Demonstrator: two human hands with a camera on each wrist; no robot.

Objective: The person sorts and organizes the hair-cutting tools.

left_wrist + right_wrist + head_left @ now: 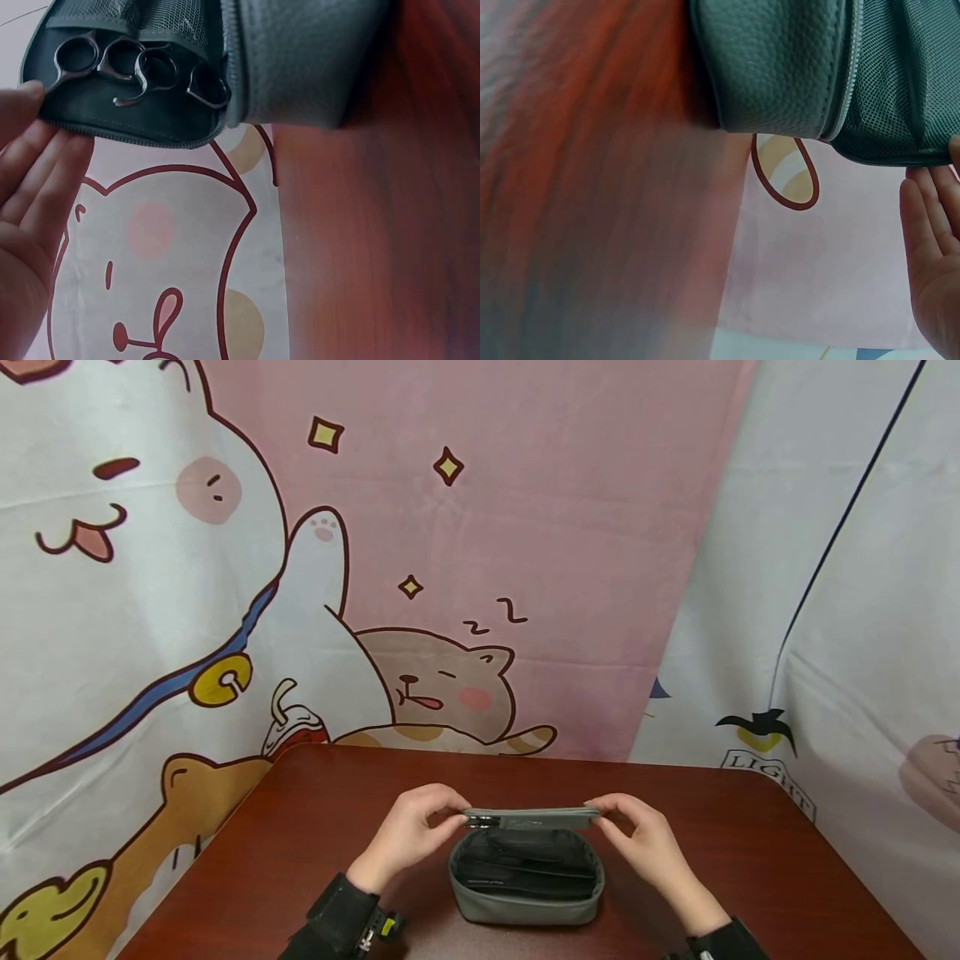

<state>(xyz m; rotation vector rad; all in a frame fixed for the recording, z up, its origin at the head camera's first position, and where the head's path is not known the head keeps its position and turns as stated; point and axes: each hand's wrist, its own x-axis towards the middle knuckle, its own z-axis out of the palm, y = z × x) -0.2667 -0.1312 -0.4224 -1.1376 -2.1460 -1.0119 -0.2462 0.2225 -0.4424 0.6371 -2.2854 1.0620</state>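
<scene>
A grey-green zip case (525,910) with a pebbled leather-like surface stands on the table with its lid (543,819) raised. My left hand (416,828) pinches the lid's left edge between thumb and fingers. At the opposite edge, my right hand (647,842) pinches the lid likewise. Metal scissors (66,76) show their finger rings below mesh pockets (174,22) inside the lid, in the left wrist view. Mesh (885,90) also lines the lid's right side. Dark contents (525,864) lie in the case's body, too dim to make out.
The reddish-brown wooden table (300,852) reaches back to a wall hung with cartoon-printed cloth (570,527). A lighter printed cloth (840,610) hangs at the right. Dark sleeves (333,918) cover the forearms, with a device strapped at the left wrist.
</scene>
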